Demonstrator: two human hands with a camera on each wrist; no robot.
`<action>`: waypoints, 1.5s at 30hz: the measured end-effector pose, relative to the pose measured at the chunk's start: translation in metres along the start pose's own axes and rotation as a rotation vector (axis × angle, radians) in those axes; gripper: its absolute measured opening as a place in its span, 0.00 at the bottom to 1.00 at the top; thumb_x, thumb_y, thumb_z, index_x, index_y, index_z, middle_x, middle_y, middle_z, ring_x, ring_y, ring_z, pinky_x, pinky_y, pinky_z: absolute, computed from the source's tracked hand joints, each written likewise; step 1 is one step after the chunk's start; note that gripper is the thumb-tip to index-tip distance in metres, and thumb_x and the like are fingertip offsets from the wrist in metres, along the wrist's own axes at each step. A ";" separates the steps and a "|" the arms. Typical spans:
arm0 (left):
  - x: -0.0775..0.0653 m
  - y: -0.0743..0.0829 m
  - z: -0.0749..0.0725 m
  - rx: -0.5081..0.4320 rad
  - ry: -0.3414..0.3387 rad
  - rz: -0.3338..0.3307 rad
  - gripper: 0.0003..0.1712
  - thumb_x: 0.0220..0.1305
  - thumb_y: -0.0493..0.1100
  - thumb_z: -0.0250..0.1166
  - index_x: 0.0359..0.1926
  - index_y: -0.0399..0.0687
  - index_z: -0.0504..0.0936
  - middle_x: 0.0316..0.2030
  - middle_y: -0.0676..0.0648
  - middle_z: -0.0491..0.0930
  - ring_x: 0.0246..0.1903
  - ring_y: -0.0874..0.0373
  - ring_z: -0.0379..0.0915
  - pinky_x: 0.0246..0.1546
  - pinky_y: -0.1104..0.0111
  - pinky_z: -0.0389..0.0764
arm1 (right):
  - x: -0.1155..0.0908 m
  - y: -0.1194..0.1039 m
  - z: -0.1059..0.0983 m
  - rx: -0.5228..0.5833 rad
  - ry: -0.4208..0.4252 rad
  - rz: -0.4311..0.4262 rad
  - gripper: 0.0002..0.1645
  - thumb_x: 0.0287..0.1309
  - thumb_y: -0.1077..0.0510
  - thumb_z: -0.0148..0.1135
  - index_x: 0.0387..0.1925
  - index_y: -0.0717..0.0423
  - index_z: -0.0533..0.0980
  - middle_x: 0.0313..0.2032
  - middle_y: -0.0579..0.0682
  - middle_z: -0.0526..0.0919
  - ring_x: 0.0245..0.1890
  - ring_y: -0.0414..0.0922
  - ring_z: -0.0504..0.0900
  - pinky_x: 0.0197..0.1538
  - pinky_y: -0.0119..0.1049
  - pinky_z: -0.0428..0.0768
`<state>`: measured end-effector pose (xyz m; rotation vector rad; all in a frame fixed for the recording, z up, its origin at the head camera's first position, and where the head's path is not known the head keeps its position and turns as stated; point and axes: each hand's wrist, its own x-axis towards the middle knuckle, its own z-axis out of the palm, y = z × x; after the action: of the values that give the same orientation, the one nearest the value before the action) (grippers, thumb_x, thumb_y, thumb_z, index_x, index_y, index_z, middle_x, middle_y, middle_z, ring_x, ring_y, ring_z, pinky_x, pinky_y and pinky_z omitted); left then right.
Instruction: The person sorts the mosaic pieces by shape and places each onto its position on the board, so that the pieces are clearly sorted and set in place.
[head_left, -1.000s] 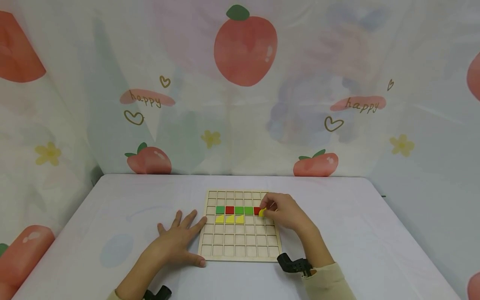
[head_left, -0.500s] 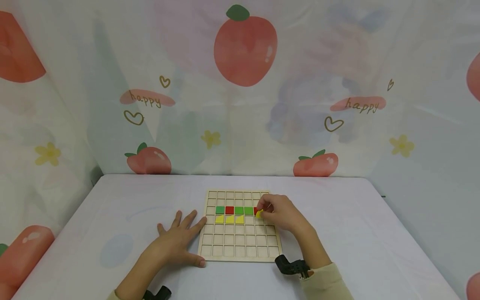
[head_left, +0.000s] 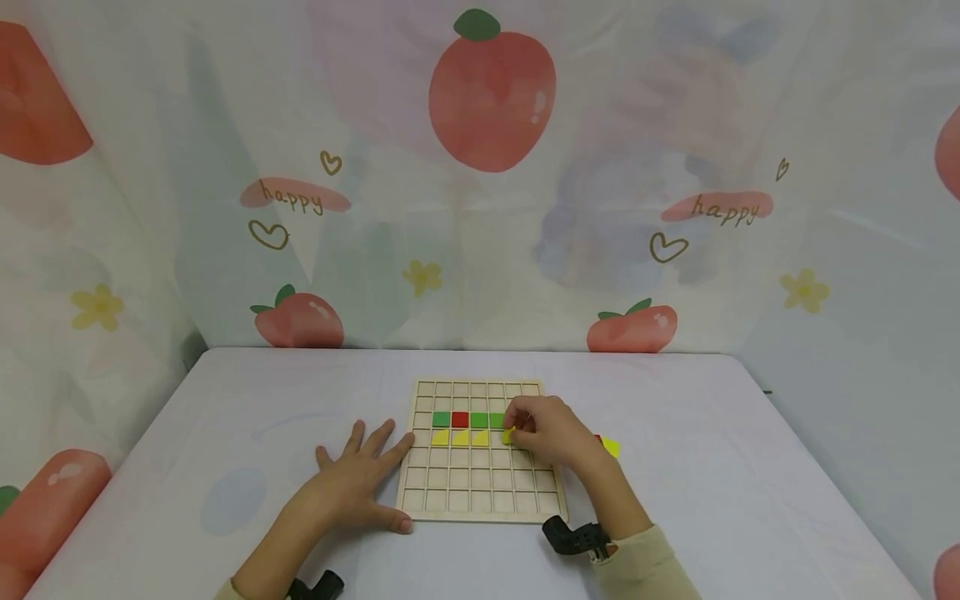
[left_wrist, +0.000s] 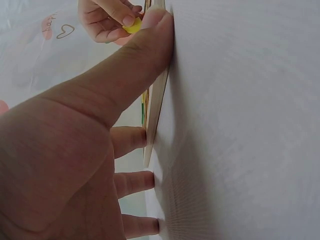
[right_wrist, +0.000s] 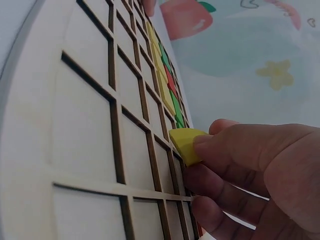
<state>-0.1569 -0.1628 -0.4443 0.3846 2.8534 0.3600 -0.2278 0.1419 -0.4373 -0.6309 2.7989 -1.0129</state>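
Note:
A wooden grid board lies on the white table. My right hand pinches a small yellow tile with a curved edge between thumb and fingers, close over the cells just below the coloured row. That row holds green tiles and a red tile; its right end is hidden behind the hand. Under it lie several yellow triangular tiles in a line. My left hand spreads its straight fingers at the board's left side, with the thumb against the near left corner.
Red and yellow pieces lie on the table right of the board, partly hidden by the right forearm. A patterned cloth backdrop rises behind the table. Black wrist cameras sit on both wrists.
My right hand has moved left and slightly nearer with the yellow tile, now covering the row's right end. Pieces beside the right forearm have come into view. The left hand stays put.

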 end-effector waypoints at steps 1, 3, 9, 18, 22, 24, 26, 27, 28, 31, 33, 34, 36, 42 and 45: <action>0.000 0.000 0.000 0.000 -0.001 0.000 0.68 0.32 0.78 0.74 0.76 0.64 0.61 0.78 0.43 0.52 0.75 0.27 0.38 0.53 0.17 0.42 | 0.000 0.000 0.001 -0.004 -0.001 0.003 0.09 0.55 0.65 0.68 0.31 0.48 0.79 0.27 0.41 0.78 0.29 0.40 0.75 0.37 0.36 0.75; 0.000 0.000 0.000 0.001 -0.003 0.000 0.68 0.32 0.78 0.74 0.76 0.64 0.61 0.78 0.43 0.52 0.75 0.27 0.38 0.52 0.17 0.42 | 0.000 0.000 0.003 -0.011 0.001 0.010 0.09 0.56 0.65 0.69 0.31 0.47 0.79 0.27 0.40 0.78 0.30 0.40 0.75 0.37 0.36 0.75; 0.002 -0.001 0.002 0.004 -0.004 -0.003 0.68 0.31 0.78 0.74 0.76 0.64 0.61 0.78 0.44 0.51 0.75 0.28 0.38 0.53 0.17 0.42 | 0.001 -0.002 0.006 -0.026 0.007 -0.003 0.10 0.56 0.64 0.70 0.31 0.46 0.79 0.27 0.39 0.78 0.30 0.39 0.75 0.37 0.35 0.75; 0.001 -0.001 0.001 0.003 -0.001 -0.001 0.68 0.31 0.78 0.74 0.76 0.64 0.61 0.78 0.43 0.51 0.75 0.27 0.38 0.52 0.17 0.42 | 0.003 -0.009 0.014 -0.096 0.027 0.010 0.10 0.57 0.64 0.68 0.31 0.44 0.80 0.26 0.38 0.77 0.31 0.40 0.74 0.37 0.36 0.74; 0.000 -0.001 0.000 0.001 0.002 0.005 0.68 0.32 0.78 0.74 0.76 0.64 0.61 0.78 0.43 0.52 0.75 0.27 0.38 0.52 0.17 0.42 | 0.003 -0.012 0.016 -0.120 0.034 0.004 0.09 0.56 0.64 0.68 0.31 0.44 0.81 0.28 0.38 0.77 0.31 0.39 0.73 0.37 0.35 0.74; 0.000 -0.001 0.001 0.003 0.002 0.006 0.68 0.32 0.78 0.74 0.76 0.64 0.60 0.78 0.43 0.51 0.75 0.27 0.38 0.52 0.17 0.42 | 0.003 -0.012 0.017 -0.140 0.044 -0.012 0.09 0.55 0.64 0.69 0.31 0.45 0.81 0.29 0.39 0.77 0.30 0.39 0.73 0.36 0.35 0.74; 0.001 -0.001 0.001 0.001 0.001 0.005 0.68 0.32 0.78 0.74 0.76 0.64 0.60 0.78 0.43 0.51 0.75 0.27 0.38 0.52 0.17 0.42 | 0.002 -0.012 0.017 -0.165 0.055 -0.028 0.09 0.55 0.63 0.70 0.31 0.45 0.82 0.30 0.39 0.76 0.30 0.38 0.72 0.36 0.34 0.73; 0.001 -0.001 0.001 0.001 0.000 0.005 0.68 0.32 0.78 0.74 0.76 0.64 0.60 0.78 0.44 0.51 0.75 0.28 0.37 0.52 0.17 0.42 | 0.002 -0.012 0.018 -0.173 0.060 -0.033 0.09 0.54 0.63 0.70 0.31 0.45 0.82 0.31 0.40 0.76 0.30 0.38 0.72 0.36 0.33 0.73; 0.001 -0.001 0.001 0.000 0.000 0.004 0.68 0.32 0.78 0.74 0.76 0.64 0.61 0.78 0.43 0.51 0.75 0.27 0.37 0.52 0.17 0.42 | 0.002 -0.012 0.018 -0.178 0.063 -0.038 0.09 0.54 0.63 0.70 0.31 0.45 0.82 0.32 0.40 0.76 0.30 0.38 0.71 0.36 0.33 0.73; 0.002 -0.001 0.002 0.004 -0.001 -0.002 0.68 0.32 0.78 0.74 0.76 0.64 0.61 0.78 0.44 0.51 0.75 0.28 0.37 0.53 0.17 0.42 | 0.001 -0.012 0.017 -0.182 0.060 -0.041 0.09 0.54 0.63 0.70 0.32 0.45 0.83 0.34 0.41 0.76 0.29 0.38 0.71 0.36 0.32 0.73; 0.002 -0.001 0.002 0.005 0.001 0.000 0.68 0.32 0.78 0.74 0.76 0.64 0.61 0.78 0.44 0.51 0.75 0.28 0.37 0.52 0.17 0.42 | 0.001 -0.012 0.017 -0.181 0.056 -0.045 0.09 0.54 0.64 0.70 0.32 0.45 0.84 0.34 0.41 0.77 0.29 0.37 0.71 0.35 0.32 0.73; 0.003 -0.001 0.002 0.007 0.003 0.001 0.68 0.31 0.78 0.74 0.76 0.64 0.61 0.78 0.44 0.51 0.75 0.28 0.38 0.52 0.17 0.42 | 0.001 -0.012 0.017 -0.180 0.053 -0.050 0.09 0.54 0.64 0.69 0.32 0.45 0.84 0.34 0.41 0.77 0.29 0.37 0.71 0.35 0.32 0.73; 0.003 -0.002 0.003 0.011 0.005 0.005 0.69 0.31 0.79 0.74 0.76 0.64 0.61 0.78 0.44 0.51 0.75 0.27 0.38 0.52 0.17 0.42 | 0.001 -0.012 0.017 -0.179 0.048 -0.057 0.09 0.54 0.65 0.69 0.32 0.46 0.85 0.33 0.41 0.77 0.28 0.38 0.71 0.34 0.32 0.73; 0.002 -0.003 0.004 0.019 0.012 0.011 0.68 0.31 0.79 0.73 0.76 0.64 0.61 0.78 0.43 0.51 0.75 0.27 0.38 0.52 0.16 0.43 | 0.000 -0.012 0.016 -0.168 0.028 -0.053 0.08 0.55 0.64 0.69 0.32 0.46 0.85 0.33 0.40 0.77 0.29 0.38 0.72 0.35 0.33 0.74; 0.002 -0.003 0.004 0.016 0.011 0.010 0.68 0.31 0.79 0.73 0.76 0.64 0.61 0.78 0.43 0.51 0.75 0.27 0.38 0.52 0.16 0.43 | 0.000 -0.012 0.016 -0.167 0.014 -0.047 0.08 0.55 0.64 0.69 0.32 0.45 0.86 0.33 0.39 0.77 0.29 0.37 0.72 0.36 0.33 0.75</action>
<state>-0.1586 -0.1642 -0.4493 0.4014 2.8681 0.3422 -0.2204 0.1244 -0.4421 -0.7134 2.9154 -0.7992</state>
